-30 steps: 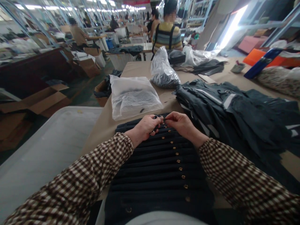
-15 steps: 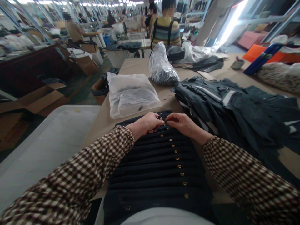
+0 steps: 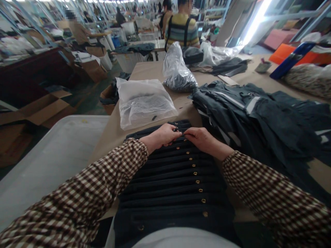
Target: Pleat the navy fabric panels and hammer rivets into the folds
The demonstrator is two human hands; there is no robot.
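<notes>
Dark garments (image 3: 160,187) lie overlapped in rows in front of me, with small gold-coloured metal fittings (image 3: 197,181) along their edges. Over the far rows, my left hand (image 3: 165,135) is closed, thumb and finger pinched, with something small and black showing between its fingers. My right hand (image 3: 199,137) meets it fingertip to fingertip in a pinch, close to one of the far fittings. What the fingertips grip is too small to make out. A small black piece (image 3: 154,117) lies on a translucent plastic bag (image 3: 144,100) beyond my left hand.
Dark grey garments with pale strips (image 3: 269,113) are heaped on the right of the brown table (image 3: 144,70). A clear bag of dark pieces (image 3: 178,75) stands farther back. At left are a white plastic surface (image 3: 59,155) and cardboard boxes (image 3: 46,106). People sit in the background.
My hands stay at nearly the same spot. The right fingers have closed in and lowered slightly against the left fingertips. The whole view has shifted a little.
</notes>
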